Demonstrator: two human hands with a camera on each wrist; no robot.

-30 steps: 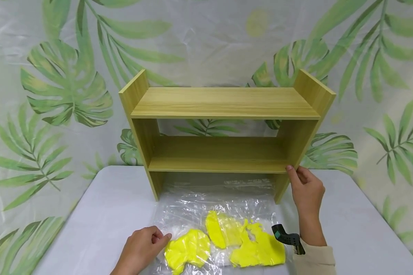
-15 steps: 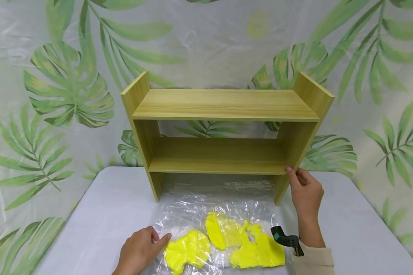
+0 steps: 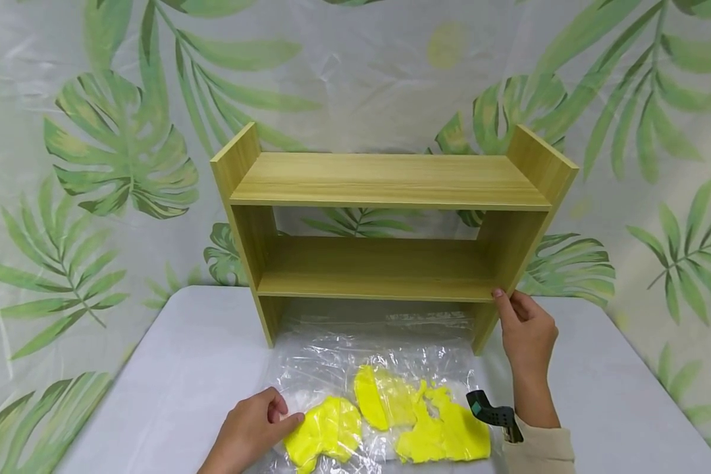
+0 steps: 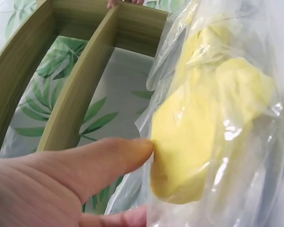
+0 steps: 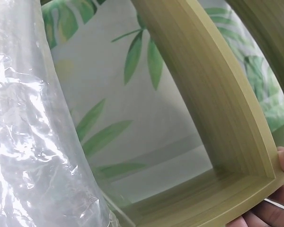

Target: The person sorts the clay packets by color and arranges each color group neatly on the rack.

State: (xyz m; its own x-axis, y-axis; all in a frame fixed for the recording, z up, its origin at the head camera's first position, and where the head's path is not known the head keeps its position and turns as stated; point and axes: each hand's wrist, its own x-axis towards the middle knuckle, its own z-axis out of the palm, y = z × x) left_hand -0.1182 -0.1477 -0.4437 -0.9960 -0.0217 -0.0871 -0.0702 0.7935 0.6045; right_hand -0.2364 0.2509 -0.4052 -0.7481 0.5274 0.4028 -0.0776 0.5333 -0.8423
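A two-tier wooden desktop shelf [image 3: 379, 283] stands upright on a white table. My right hand [image 3: 527, 336] grips its right side panel, thumb on the front edge by the lower board and fingers round the outside, as the right wrist view also shows. Crinkled clear plastic [image 3: 314, 355] lies in front of the shelf. With it are several flat, irregular, bright yellow dough-like pieces, including a left piece [image 3: 326, 431] and a torn-edged right piece [image 3: 450, 431]. My left hand [image 3: 249, 428] rests at the plastic's left side, its straight thumb touching the left yellow piece's edge.
The white table [image 3: 172, 368] has rounded back corners. Behind it hangs a leaf-printed cloth [image 3: 355, 72]. A black wrist camera mount [image 3: 498, 413] sits at the right sleeve cuff [image 3: 539, 447].
My left hand has shifted slightly right, so its thumb now overlaps the left yellow piece's edge. The right hand keeps its grip, and the shelf and yellow pieces stay put.
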